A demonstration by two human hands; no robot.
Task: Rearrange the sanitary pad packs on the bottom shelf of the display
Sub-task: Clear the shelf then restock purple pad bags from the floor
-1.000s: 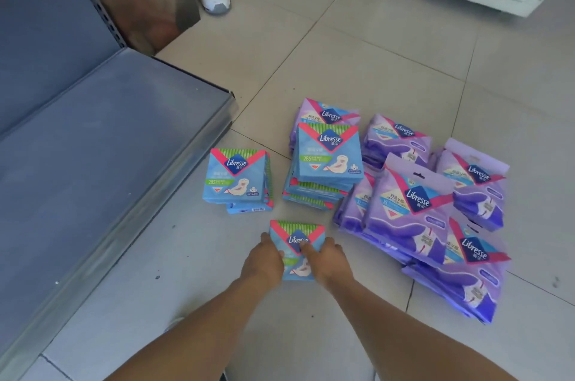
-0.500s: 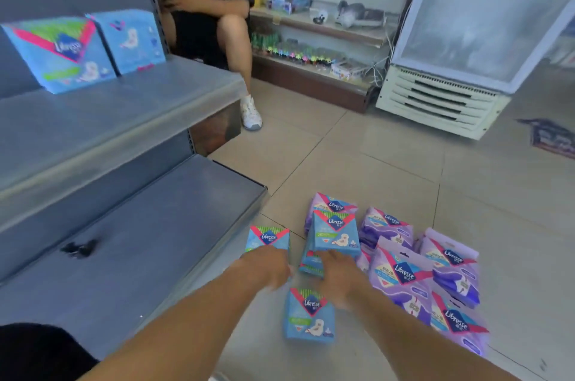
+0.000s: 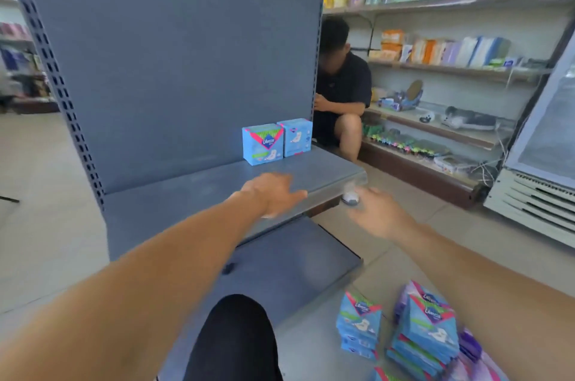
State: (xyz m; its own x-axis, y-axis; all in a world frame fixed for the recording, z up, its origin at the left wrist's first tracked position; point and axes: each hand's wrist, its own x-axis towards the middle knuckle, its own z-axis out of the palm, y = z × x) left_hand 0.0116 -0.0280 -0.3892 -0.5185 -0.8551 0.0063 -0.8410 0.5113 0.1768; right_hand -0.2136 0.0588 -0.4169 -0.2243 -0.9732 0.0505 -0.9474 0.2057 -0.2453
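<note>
The left hand (image 3: pixel 273 194) is hovering over the grey upper shelf (image 3: pixel 193 194), fingers spread and holding nothing, while two blue pad packs (image 3: pixel 277 141) are standing upright at the back (the bottom shelf (image 3: pixel 295 262) lying below). The right hand (image 3: pixel 378 214) is reaching out blurred, fingers loosely spread; stacked packs (image 3: pixel 426 331) are sitting on the floor (image 3: pixel 466 243).

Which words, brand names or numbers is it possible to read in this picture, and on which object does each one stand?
"Libresse": on the left blue pad pack standing on the upper shelf.
"Libresse", blurred but recognisable: on the blue packs stacked on the floor.
Too blurred to read: the right blue pack on the shelf, the small print on all packs, and the goods on the wall shelves.
No numbers or signs are legible.
</note>
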